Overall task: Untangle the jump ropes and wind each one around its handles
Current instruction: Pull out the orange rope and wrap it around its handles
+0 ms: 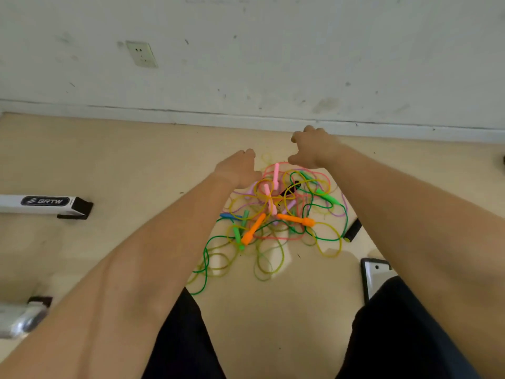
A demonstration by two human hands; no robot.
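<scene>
1. The tangle of jump ropes (276, 214) is one knot of yellow, green, pink and purple cords. None looks freed or wound, so I judge the task barely begun.
2. The left hand (237, 168) hangs at the tangle's far-left edge and the right hand (311, 149) above its far side. Their fingers curl down out of sight, so I cannot tell whether either has hold of a cord.
3. Orange handles (254, 228) lie in the tangle's near part, and a black handle (353, 230) lies just right of it.
4. A scuffed white wall (273, 50) rises beyond the tangle, which lies on a beige floor (123, 165).
5. A white bar (41, 205) lies well to its left.
</scene>
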